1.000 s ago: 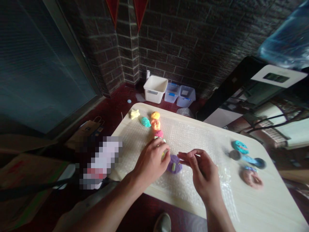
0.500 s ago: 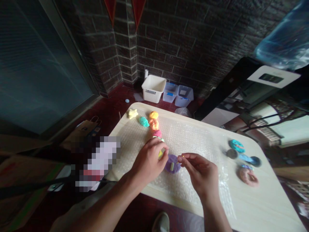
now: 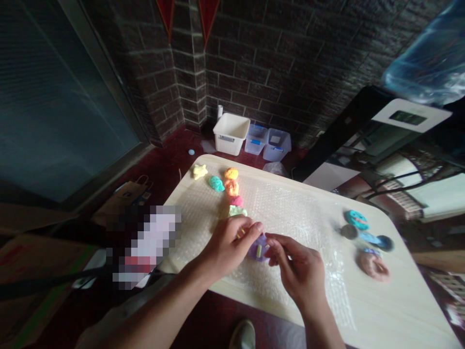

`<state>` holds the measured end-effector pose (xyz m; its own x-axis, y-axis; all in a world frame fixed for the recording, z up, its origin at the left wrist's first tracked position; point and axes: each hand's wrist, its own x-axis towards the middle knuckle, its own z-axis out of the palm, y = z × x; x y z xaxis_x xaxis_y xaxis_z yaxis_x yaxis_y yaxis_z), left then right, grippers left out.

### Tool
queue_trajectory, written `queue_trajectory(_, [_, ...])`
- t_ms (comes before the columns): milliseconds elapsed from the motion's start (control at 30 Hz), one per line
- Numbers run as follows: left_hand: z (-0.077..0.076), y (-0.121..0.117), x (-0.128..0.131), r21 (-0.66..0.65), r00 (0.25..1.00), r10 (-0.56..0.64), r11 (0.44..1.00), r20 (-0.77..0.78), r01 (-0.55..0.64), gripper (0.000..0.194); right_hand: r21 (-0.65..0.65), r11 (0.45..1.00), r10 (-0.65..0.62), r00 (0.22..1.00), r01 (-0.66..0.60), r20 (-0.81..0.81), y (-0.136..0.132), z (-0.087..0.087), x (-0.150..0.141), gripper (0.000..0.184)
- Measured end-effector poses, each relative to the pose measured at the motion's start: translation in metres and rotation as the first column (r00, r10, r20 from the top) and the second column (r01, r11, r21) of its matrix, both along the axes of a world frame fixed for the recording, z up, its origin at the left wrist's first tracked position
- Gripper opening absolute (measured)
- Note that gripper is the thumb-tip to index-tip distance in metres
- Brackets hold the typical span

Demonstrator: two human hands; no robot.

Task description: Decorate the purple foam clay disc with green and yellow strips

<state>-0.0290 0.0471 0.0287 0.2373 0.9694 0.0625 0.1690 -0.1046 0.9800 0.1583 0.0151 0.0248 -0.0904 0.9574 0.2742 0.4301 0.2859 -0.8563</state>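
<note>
A flat purple disc of modelling clay point(image 3: 253, 253) lies on the bubble wrap, with a small pale yellow strip point(image 3: 258, 250) on it. Over its left edge, my left hand point(image 3: 232, 245) is closed, thumb and fingers bent together; what they hold, if anything, is hidden. On the disc's right side, my right hand point(image 3: 296, 269) pinches thumb and fingertips together around something too small to name. Just beyond my left hand sits a pale green clay piece point(image 3: 238, 211), followed by a pink one point(image 3: 236, 200) and two orange ones point(image 3: 231, 187).
Bubble wrap point(image 3: 290, 208) covers much of the table point(image 3: 395, 300). A teal clay lump point(image 3: 216, 183) and a yellow star shape point(image 3: 199, 171) lie far left. At right are a blue clay face point(image 3: 356, 219), a dumbbell shape point(image 3: 368, 237) and a pink ring point(image 3: 374, 266). Bins point(image 3: 232, 133) stand behind.
My right hand has lowered slightly and turned, its fingertips now closer to the purple disc. My left hand has shifted down and right, uncovering more of the pale green piece.
</note>
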Motion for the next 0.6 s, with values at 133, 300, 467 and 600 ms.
queue_trajectory(133, [-0.004,0.001,0.002,-0.243,0.959,-0.093,0.957,0.266,0.160,0.040,0.198,0.979,0.028,0.994,-0.050,0.110,-0.001,0.005,0.000,0.018])
queue_trajectory(300, [-0.006,0.001,0.001,-0.422,0.909,-0.054,0.874,0.412,0.243,0.030,0.284,0.954,0.071,0.992,-0.100,0.109,-0.001,0.005,-0.002,0.027])
queue_trajectory(467, [-0.006,0.001,0.001,-0.392,0.897,-0.074,0.881,0.435,0.263,0.030,0.247,0.965,0.075,0.995,-0.091,0.072,-0.001,0.003,-0.003,0.033])
queue_trajectory(600, [-0.011,0.003,0.003,-0.358,0.935,-0.028,0.920,0.355,0.163,0.031,0.227,0.971,0.054,0.994,-0.075,0.098,-0.001,0.005,0.000,0.027])
